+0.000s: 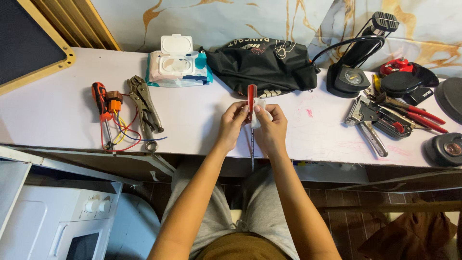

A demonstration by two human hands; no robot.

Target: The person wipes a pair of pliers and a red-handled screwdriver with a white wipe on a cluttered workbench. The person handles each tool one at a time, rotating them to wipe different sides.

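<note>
Seated at pale tabletop (pixel 57 115), edge-on. Left hand (pixel 232 124) and right hand (pixel 270 129) meet at the front edge, both closed around a red-handled screwdriver (pixel 251 96) held upright, handle up, shaft hanging below the edge. Left grip clamped on the handle, likely to steady it. Right grip pinches a white wipe (pixel 259 110) against the handle, pressed flat as for rubbing.

Behind: open wet-wipe pack (pixel 177 62) within reach, black pouch (pixel 262 62) just beside it. Left: locking pliers (pixel 144 108), orange screwdriver (pixel 100 103), tangle of coloured wires (pixel 122 132). Right: heap of red-handled pliers and metal tools (pixel 390 118), black gauge pump (pixel 353 72).
</note>
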